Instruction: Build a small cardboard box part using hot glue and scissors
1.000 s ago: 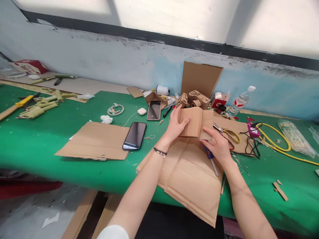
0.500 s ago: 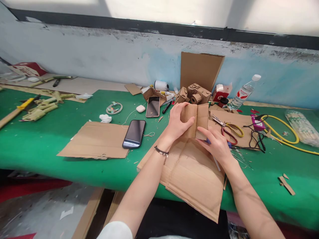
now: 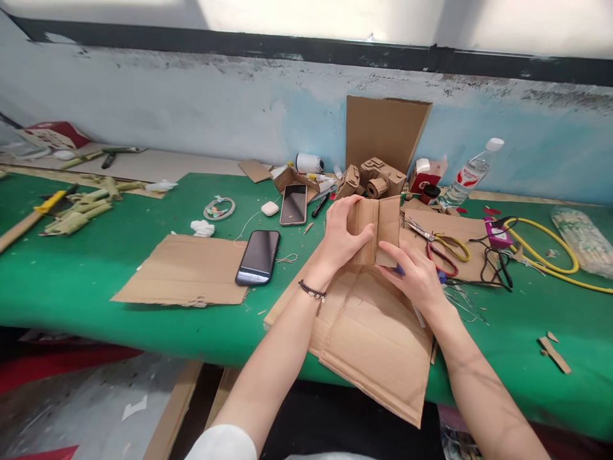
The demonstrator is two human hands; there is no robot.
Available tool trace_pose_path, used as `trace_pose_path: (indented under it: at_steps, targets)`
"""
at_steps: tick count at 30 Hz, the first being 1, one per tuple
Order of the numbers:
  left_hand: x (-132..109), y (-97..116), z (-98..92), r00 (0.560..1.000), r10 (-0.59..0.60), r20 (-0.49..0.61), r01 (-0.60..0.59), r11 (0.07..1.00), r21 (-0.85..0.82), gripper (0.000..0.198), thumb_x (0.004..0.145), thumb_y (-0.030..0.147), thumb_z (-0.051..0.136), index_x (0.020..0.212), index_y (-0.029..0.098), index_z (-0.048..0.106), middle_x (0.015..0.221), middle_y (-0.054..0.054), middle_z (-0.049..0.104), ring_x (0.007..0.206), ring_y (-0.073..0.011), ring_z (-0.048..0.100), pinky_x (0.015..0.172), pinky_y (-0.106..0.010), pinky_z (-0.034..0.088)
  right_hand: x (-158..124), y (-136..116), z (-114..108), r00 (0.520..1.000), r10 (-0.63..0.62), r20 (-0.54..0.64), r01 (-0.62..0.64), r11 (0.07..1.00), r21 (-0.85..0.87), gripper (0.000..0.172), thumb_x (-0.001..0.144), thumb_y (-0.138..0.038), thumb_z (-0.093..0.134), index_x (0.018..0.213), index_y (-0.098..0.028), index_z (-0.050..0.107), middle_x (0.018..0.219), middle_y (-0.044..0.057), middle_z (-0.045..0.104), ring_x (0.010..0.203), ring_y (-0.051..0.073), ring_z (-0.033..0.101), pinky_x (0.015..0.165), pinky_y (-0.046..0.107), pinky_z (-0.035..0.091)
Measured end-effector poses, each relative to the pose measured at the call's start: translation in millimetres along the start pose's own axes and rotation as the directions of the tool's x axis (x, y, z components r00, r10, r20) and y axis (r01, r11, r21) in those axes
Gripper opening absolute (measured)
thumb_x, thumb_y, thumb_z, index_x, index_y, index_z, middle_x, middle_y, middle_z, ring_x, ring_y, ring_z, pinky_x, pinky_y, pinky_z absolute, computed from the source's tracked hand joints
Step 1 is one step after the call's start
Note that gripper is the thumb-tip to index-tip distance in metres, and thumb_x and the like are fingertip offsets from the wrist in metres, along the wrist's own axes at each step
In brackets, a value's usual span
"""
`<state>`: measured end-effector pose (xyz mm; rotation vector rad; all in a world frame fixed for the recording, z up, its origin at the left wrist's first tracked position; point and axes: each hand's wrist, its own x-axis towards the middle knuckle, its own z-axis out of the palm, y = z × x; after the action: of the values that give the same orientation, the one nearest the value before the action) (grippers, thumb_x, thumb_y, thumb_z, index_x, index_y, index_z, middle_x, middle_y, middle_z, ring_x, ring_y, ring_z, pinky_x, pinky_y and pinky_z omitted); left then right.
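Above the big cardboard sheet (image 3: 373, 338) at the near edge of the green table (image 3: 96, 268), a folded cardboard piece (image 3: 380, 223) is held up off the surface btwn both hands. L hand (image 3: 341, 241) wraps its left panel, thumb across the front, fingers behind, closed firmly on it. R hand (image 3: 416, 278) pinches the lower right corner w/ its fingertips, a narrow grip, also holding. The piece stands roughly upright w/ the crease running top to bottom, so the long axis is near vertical. Top edge points toward the wall; panels face the person.

Containers: just behind the piece is an open cardboard box (image 3: 385, 131), flap up against the wall. A cardboard camera model (image 3: 380, 179) sits in it or just in front, can't tell which. Right of that is a red-and-white carton (image 3: 426, 176), contents not visible. Further right is a clear water bottle (image 3: 472, 171), white cap on, tilted, fill level unclear.

Scissors (image 3: 438, 246) w/ yellow handles lie just right of the piece. To the left, a black phone (image 3: 258, 257) lies face up, overlapping a flat cardboard sheet (image 3: 184, 271).
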<state>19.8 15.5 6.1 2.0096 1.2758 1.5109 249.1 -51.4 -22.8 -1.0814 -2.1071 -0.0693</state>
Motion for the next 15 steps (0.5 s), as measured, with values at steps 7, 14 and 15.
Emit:
trace_pose_path:
  at_steps: [7,14,15]
  targets:
    - [-2.6,2.6,5.4,0.997,0.052,-0.062,-0.050,0.998,0.043,0.056,0.093,0.029,0.075,0.146,0.029,0.060,0.151,-0.010,0.069,0.147,-0.0335,0.060,0.133,-0.053,0.042,-2.1,-0.6,3.7,0.998,-0.036,-0.048,0.034,0.999,-0.039,0.037,0.115,-0.042,0.070,0.150,-0.030,0.077,0.128,0.013,0.085,0.117,0.032,0.084,0.102,0.045,0.072]
    - [-6.9,5.4,8.1,0.967,0.158,-0.199,-0.135,0.983,0.124,0.062,0.092,0.029,0.076,0.151,0.029,0.055,0.155,-0.013,0.065,0.154,-0.0344,0.056,0.138,-0.057,0.041,-2.9,-0.2,13.7,0.991,-0.025,-0.129,0.027,0.999,0.019,0.042,0.115,-0.035,0.068,0.157,-0.032,0.071,0.133,0.013,0.085,0.122,0.032,0.084,0.105,0.047,0.072]
    - [-7.8,5.9,8.5,0.961,0.169,-0.221,-0.140,0.980,0.141,0.064,0.092,0.029,0.077,0.152,0.029,0.055,0.156,-0.014,0.064,0.156,-0.0350,0.055,0.138,-0.059,0.041,-3.5,-0.9,15.1,0.991,-0.003,-0.131,0.009,0.999,0.051,0.047,0.115,-0.036,0.069,0.161,-0.033,0.068,0.137,0.013,0.084,0.125,0.033,0.084,0.107,0.049,0.072]
